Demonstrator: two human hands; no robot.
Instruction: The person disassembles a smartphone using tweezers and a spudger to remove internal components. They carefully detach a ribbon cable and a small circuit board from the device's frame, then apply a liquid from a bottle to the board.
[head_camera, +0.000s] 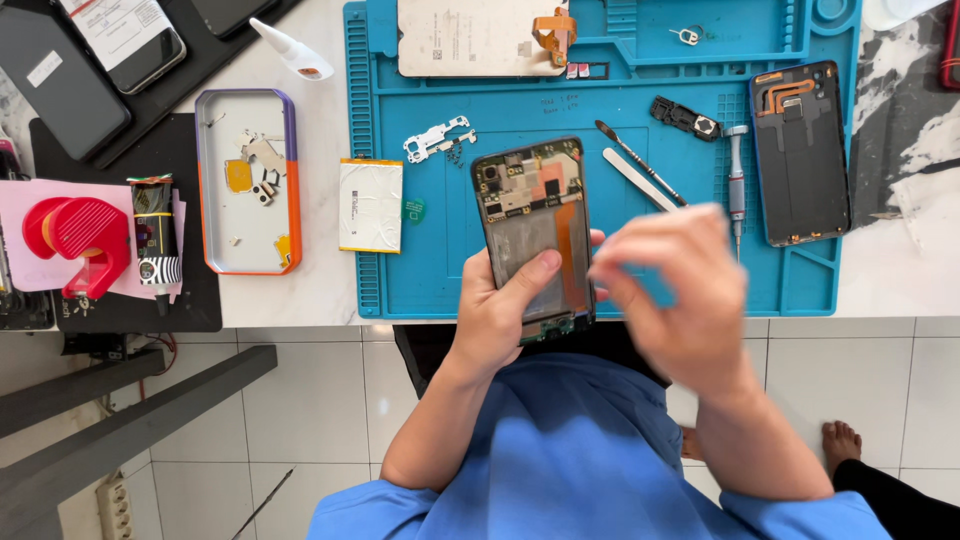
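**Opened phone held over the blue repair mat**

At the far left a red tape dispenser (75, 240) sits on pink paper beside a small glue tube (156, 235). Next comes a phone case with purple and orange edges (212, 180), holding a few loose scraps. Just right of it a flat white battery (370, 205) lies on the white tabletop, touching the edge of the blue mat (640, 110).

The left hand (500, 315) grips the opened phone (535, 235) from below, thumb laid across its bare middle, fingers wrapped behind it. The phone is tilted upright over the mat's near edge, its circuit board and orange flex cable exposed.

The right hand (670, 285) is blurred, just beside the phone's right edge; whether it holds anything cannot be told.

Beyond it lie white tweezers (640, 180), a grey screwdriver (737, 180) and a dark back cover (800, 150).
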